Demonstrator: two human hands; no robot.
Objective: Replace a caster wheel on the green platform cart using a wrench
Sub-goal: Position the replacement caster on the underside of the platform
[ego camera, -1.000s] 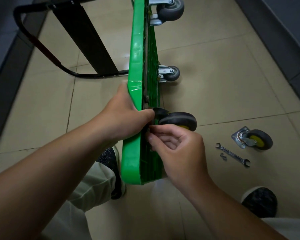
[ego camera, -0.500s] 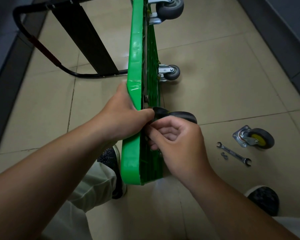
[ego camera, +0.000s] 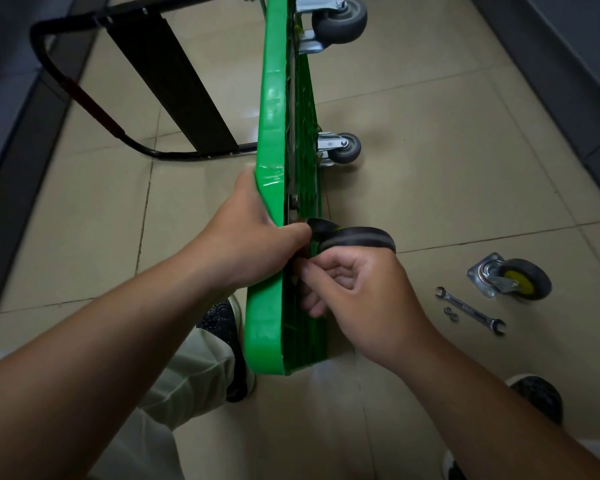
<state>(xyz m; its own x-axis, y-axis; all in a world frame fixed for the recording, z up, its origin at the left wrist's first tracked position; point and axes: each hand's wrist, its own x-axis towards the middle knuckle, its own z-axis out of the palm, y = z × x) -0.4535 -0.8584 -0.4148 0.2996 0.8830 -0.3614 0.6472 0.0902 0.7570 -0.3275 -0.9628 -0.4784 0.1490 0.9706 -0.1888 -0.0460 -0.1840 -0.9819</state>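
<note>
The cart (ego camera: 274, 133) stands on its edge on the tiled floor (ego camera: 430, 150), with its underside facing right and its black handle (ego camera: 84, 95) sticking out to the left. My left hand (ego camera: 253, 237) grips the upper rim of the cart. The fingers wrap the deck side and the thumb lies across the edge towards the underside.

Just past that thumb a black caster (ego camera: 357, 237) sits against the underside, its wheel jutting out to the right. My right hand (ego camera: 357, 292) is directly below it, knuckles touching the tyre. The fingers are curled tight, and thumb and forefinger are pressed in at the caster's mount. I cannot tell whether they pinch anything, because the spot is hidden behind my own fingers.

Two more grey casters are on the cart farther along, one near the middle (ego camera: 343, 152) and one at the far end (ego camera: 340, 19).

To my right, well apart from the cart, a spare caster (ego camera: 513, 278) with a yellow hub lies on the floor, its plate tilted up. A wrench (ego camera: 470, 310) lies just beside it. Two small nuts (ego camera: 451, 313) sit at the wrench's shaft.

My left shoe (ego camera: 222, 320) is close against the cart's deck side. My right shoe (ego camera: 537, 396) is below the wrench.
</note>
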